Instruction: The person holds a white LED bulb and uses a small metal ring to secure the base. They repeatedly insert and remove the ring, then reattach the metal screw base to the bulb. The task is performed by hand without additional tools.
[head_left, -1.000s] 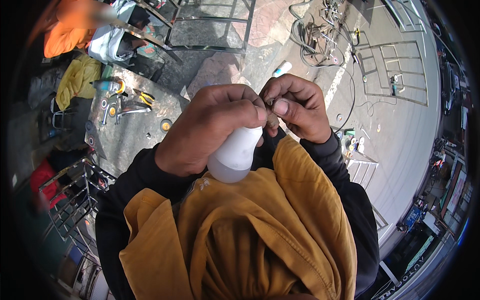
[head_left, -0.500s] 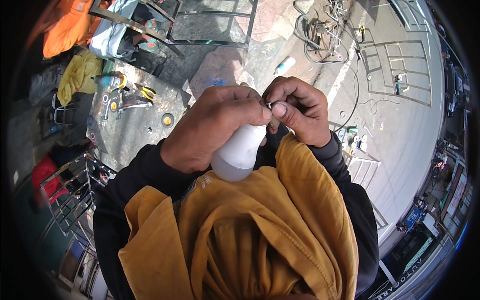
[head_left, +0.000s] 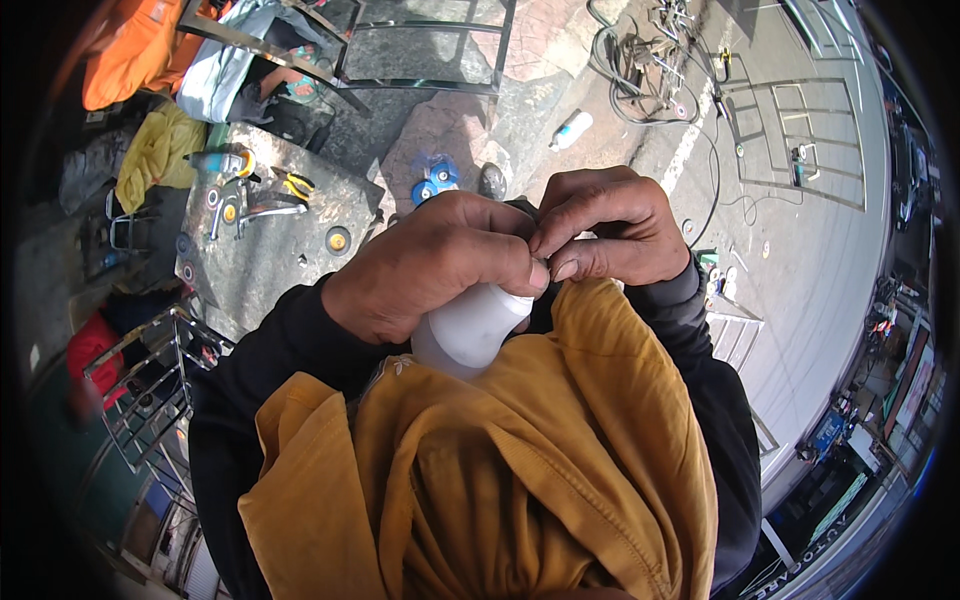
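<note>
My left hand (head_left: 440, 262) is closed around the narrow end of a white light bulb (head_left: 468, 328). The bulb's rounded frosted dome points down toward my mustard-coloured shirt. The base end is hidden by my fingers. Close against it, my right hand (head_left: 615, 232) pinches thumb and forefinger together at my left thumb tip. What lies in that pinch is too small and covered to make out.
On a slab to the left lie an angle grinder (head_left: 222, 162), yellow-handled pliers (head_left: 297, 186) and several discs. Metal frames (head_left: 420, 84) stand ahead. Cables (head_left: 625, 95) coil farther off, near a bottle (head_left: 571, 131). A person in orange (head_left: 140, 50) is at upper left.
My right hand has turned and lowered its fingertips beside my left thumb. The small shiny bit seen between the fingertips is now covered. Blue discs and a shoe show beyond my hands.
</note>
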